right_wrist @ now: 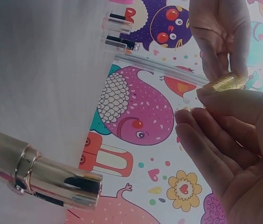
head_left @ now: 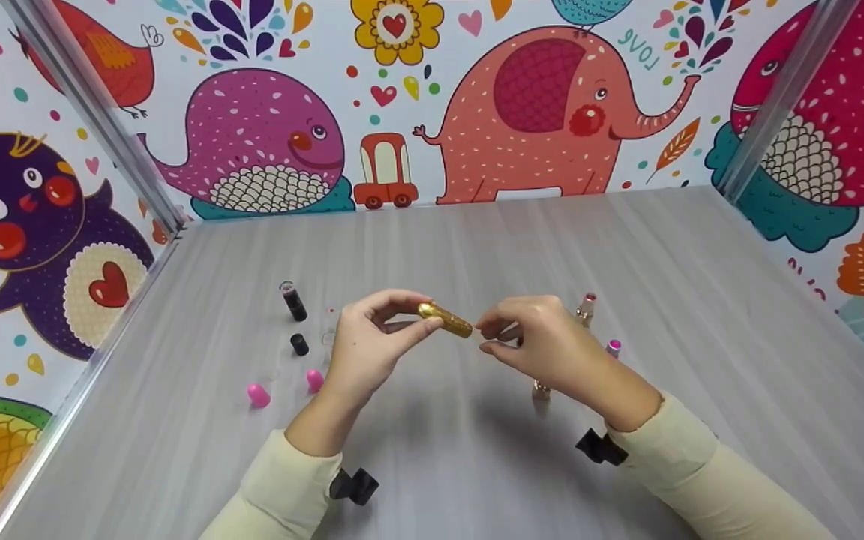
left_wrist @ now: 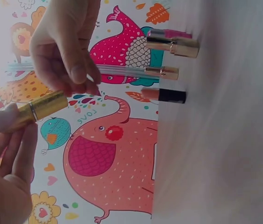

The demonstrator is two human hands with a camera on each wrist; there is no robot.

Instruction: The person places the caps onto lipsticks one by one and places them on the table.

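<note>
My left hand (head_left: 368, 341) pinches a gold lipstick tube (head_left: 445, 320) between thumb and fingers, above the table. In the left wrist view the tube (left_wrist: 47, 106) has a bright metal ring round its middle and looks closed. My right hand (head_left: 544, 334) hovers by the tube's right end, fingers loosely bent. A gap shows between its fingertips and the tube in the left wrist view. The right wrist view has the right thumb overlapping the tube (right_wrist: 227, 83); contact cannot be told there. Below the right hand stands a gold lipstick (head_left: 541, 391), partly hidden.
Right of my hands stand a red-tipped lipstick (head_left: 586, 309) and a magenta-tipped one (head_left: 613, 348), partly covered by the arm. On the left are a black tube (head_left: 293, 301), a black cap (head_left: 299, 344) and two pink rounded pieces (head_left: 258, 395). Printed walls (head_left: 402, 97) edge the table.
</note>
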